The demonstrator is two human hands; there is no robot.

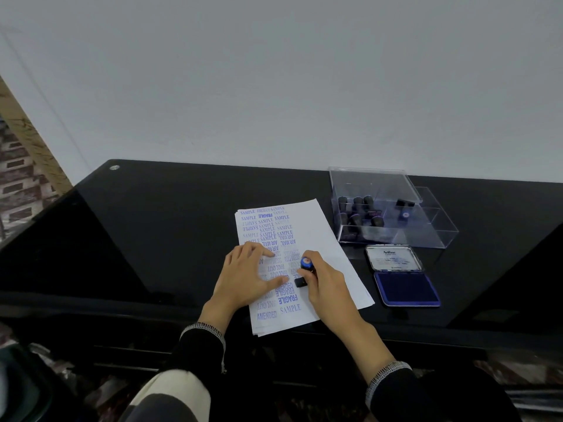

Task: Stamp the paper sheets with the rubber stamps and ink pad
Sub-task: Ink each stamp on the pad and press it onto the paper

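— While the right hand (324, 280) is clenched around a rubber stamp (305, 273), where does that stamp sit on the paper sheets (323, 239)?

— Its black base rests on the top sheet, roughly mid-page and slightly toward the near end, with its blue cap pointing up between thumb and fingers. The left hand (248, 275) lies flat and released on the sheets just left of the stamp, fingers spread, holding nothing.

— How do the sheets lie against the table edge?

— The stack is angled on the black table (170, 226), and its near corner reaches out to the front edge of the tabletop. The left half of the top sheet is crowded with blue prints such as SAMPLE, FRAGILE, AIR MAIL and AMENDED; the right strip of the sheet is unprinted.

— And what flanks the sheets?

— Right of the sheets, near their right edge but apart from it, the ink pad (406, 289) lies open, its lid (393, 258) tipped back on the far side. Beyond the pad, to the right of the sheets' far end, stands a clear plastic box (438, 226) holding more stamps (358, 211), with its transparent cover resting on top, shifted left. It stands close to the white wall (274, 86) behind the table.

— Any open room?

— Left of the sheets the dark tabletop runs bare to its rounded far-left corner, and a narrow bare band separates sheets from pad
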